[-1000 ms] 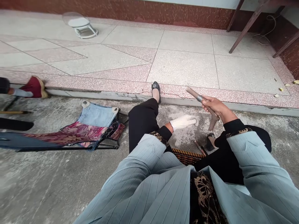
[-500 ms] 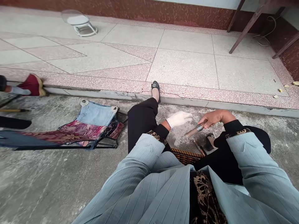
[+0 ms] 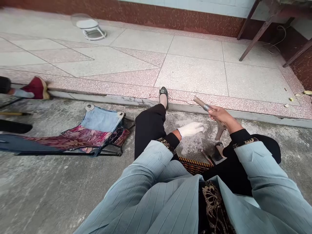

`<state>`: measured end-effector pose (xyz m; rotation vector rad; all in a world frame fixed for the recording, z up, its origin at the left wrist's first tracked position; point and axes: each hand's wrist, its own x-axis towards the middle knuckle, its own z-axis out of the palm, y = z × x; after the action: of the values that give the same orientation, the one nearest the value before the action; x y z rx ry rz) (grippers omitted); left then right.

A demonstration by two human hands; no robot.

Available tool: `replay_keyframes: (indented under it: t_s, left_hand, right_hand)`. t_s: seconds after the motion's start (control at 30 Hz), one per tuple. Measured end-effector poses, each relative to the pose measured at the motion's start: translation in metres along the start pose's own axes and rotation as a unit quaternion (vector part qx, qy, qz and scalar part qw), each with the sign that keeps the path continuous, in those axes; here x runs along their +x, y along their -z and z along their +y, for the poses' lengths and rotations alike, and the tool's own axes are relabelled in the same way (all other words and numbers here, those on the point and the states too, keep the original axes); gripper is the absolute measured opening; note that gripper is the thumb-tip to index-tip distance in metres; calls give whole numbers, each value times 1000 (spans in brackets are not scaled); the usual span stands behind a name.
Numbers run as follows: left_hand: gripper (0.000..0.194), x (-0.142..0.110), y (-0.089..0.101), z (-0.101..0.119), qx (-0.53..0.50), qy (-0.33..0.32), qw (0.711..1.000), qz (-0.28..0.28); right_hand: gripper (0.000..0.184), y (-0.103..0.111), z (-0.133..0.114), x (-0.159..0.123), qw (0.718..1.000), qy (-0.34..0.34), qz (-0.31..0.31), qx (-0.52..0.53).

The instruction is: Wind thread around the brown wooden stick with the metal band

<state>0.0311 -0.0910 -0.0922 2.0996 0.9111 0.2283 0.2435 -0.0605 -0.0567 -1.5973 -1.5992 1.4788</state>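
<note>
My right hand [image 3: 219,116], bare, is closed round a wooden stick [image 3: 200,102] with silvery wire [image 3: 206,107] wound about it in a band. The stick's upper end tilts up and left over the step; a pale wooden piece [image 3: 220,131] juts out below the hand, and whether it is the same branch I cannot tell. My left hand [image 3: 191,129], in a white knitted glove, is closed to the left of the stick and apart from it. Its fingertips are pressed together; what they hold, if anything, is too small to make out.
A woven wicker rim [image 3: 195,164] shows between my legs, with a slim reddish tool [image 3: 207,157] on the concrete beside it. A folding lounger [image 3: 102,120] stands at left, near another person's red shoe [image 3: 37,88]. Ahead are a tiled step, a small white stool [image 3: 91,29] and a table leg [image 3: 255,39].
My right hand has swung the stick so its free end points up and left instead of down and left. My gloved left hand has dropped slightly, now farther from the wire band.
</note>
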Motion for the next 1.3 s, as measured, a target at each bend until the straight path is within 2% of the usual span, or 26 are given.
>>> replay_keyframes:
  t_s: [0.03, 0.1, 0.13, 0.2, 0.23, 0.3, 0.33, 0.37, 0.4, 0.47, 0.57, 0.63, 0.7, 0.77, 0.8, 0.83, 0.9, 0.97, 1.0, 1.07, 1.1, 1.13, 1.2, 1.3]
  left_hand:
    - [35, 0, 0, -1, 8, -1, 1000, -5]
    - [36, 1, 3, -3, 23, -3, 1000, -14]
    - [34, 2, 6, -4, 30, -5, 999, -18]
    - [30, 3, 14, -6, 44, -9, 999, -27]
    - [28, 3, 19, -6, 53, -13, 998, -33]
    - [27, 3, 31, -8, 72, -27, 996, -42]
    - [28, 2, 38, -9, 78, -36, 996, -40]
    - [30, 1, 45, -10, 79, -45, 995, -33]
    - [32, -1, 51, -11, 72, -51, 996, -21]
    - [35, -5, 59, -14, 39, -39, 998, 2]
    - [36, -13, 60, -18, 13, -8, 1000, -12]
    - [36, -18, 53, -18, 27, -12, 999, -33]
    - [34, -20, 44, -16, 51, -25, 997, -42]
    - [34, -22, 36, -14, 101, -35, 994, -38]
    - [33, -22, 34, -14, 132, -40, 990, -35]
    - [33, -22, 33, -14, 159, -43, 986, -30]
    - [32, -23, 35, -16, 195, -43, 979, -27]
    - [31, -24, 39, -19, 218, -43, 975, -18]
    - [31, -24, 41, -21, 230, -46, 972, -10]
    - [32, -23, 45, -23, 232, -52, 971, 8]
    - [32, -21, 46, -24, 213, -51, 976, 15]
    - [32, -19, 47, -24, 178, -48, 983, 16]
    - [33, -14, 47, -24, 93, -35, 995, 17]
    - [39, -8, 41, -24, 17, -8, 1000, 24]
  right_hand:
    - [57, -3, -1, 1, 995, -11, 36, -94]
    - [48, -9, -5, 0, 949, -43, 79, -301]
    - [43, -10, -7, -1, 919, -57, 58, -387]
    - [33, -9, -11, -6, 874, -83, -54, -476]
    - [32, -7, -12, -9, 866, -98, -136, -471]
    - [39, 2, -13, -16, 871, -100, -300, -376]
    - [45, 9, -14, -20, 880, -83, -359, -301]
    - [52, 15, -15, -24, 892, -55, -390, -221]
    - [58, 21, -16, -29, 907, -22, -394, -145]
    - [65, 29, -21, -36, 939, 46, -340, -6]
    - [71, 26, -27, -39, 963, 91, -200, 158]
    - [74, 16, -28, -33, 968, 90, -107, 207]
    - [72, 5, -25, -22, 986, 64, -22, 154]
    - [66, -3, -21, -11, 998, 28, 45, -19]
    - [62, -6, -19, -7, 989, 10, 63, -132]
    - [59, -9, -17, -4, 969, -3, 68, -239]
    - [54, -12, -14, -1, 917, -20, 34, -397]
    - [49, -13, -13, -3, 888, -29, -73, -453]
    - [46, -13, -13, -4, 883, -30, -150, -443]
    - [45, -10, -14, -9, 881, -19, -310, -357]
    - [48, -8, -14, -11, 883, -5, -368, -292]
    - [53, -4, -15, -13, 890, 10, -397, -224]
    - [61, 4, -17, -17, 917, 42, -383, -104]
    - [64, 14, -20, -19, 957, 57, -282, 27]
